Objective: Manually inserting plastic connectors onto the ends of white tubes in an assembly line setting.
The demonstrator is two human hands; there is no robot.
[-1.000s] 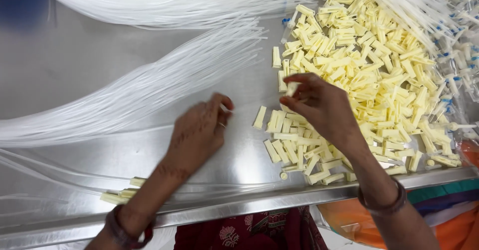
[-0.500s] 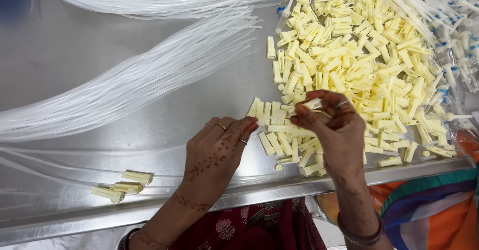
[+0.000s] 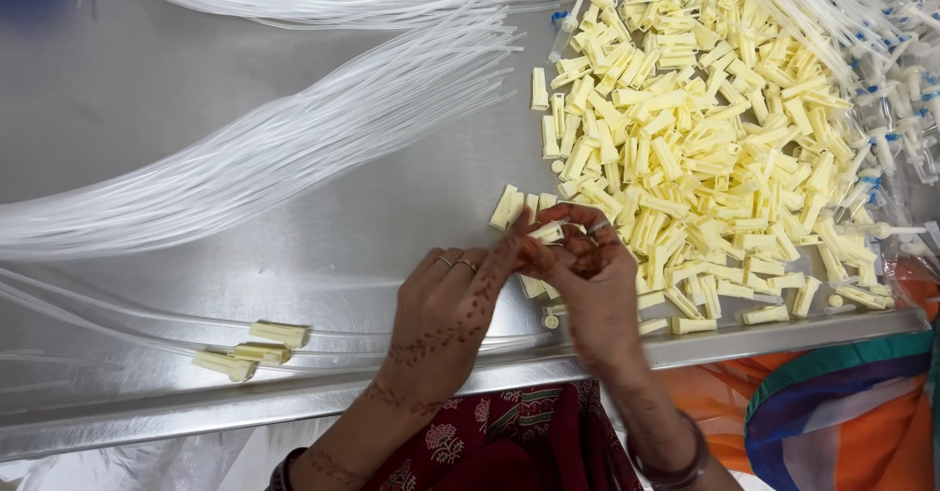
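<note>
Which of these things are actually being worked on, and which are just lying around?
In hand:
left hand
right hand
cream plastic piece pinched between both
cream pile
clear tubes

Lying about:
three finished pieces
blue-tipped parts
steel table

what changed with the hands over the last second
Both hands came together: the left hand moved right, the right hand drew in from the heap of pale yellow plastic caps, pinching one cap between fingertips. The clear tubing bundle stayed put.
</note>
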